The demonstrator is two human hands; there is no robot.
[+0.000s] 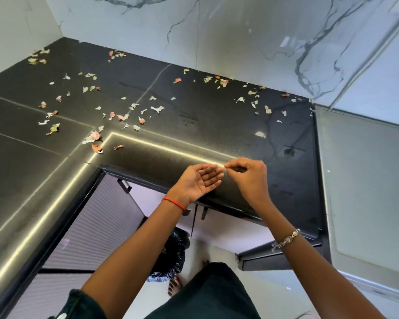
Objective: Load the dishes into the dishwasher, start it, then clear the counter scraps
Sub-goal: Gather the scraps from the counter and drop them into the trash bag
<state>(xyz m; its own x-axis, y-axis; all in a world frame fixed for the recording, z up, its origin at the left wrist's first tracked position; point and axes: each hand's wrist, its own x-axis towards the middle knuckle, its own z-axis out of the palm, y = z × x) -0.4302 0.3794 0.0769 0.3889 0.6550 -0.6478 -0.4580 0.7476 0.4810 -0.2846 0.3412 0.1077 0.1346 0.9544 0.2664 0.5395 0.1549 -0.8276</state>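
Black worktop (194,139) carries the scraps (94,136), strewn from ten to one o'clock of the hands and nearest the left hand (197,183), whose grip is spread palm-up, while the right hand (247,173) pinches together, on what I cannot tell.

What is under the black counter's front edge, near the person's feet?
A black bin bag sits on the floor beside ribbed cabinet fronts. The left forearm covers part of the bag, so its contents cannot be seen.
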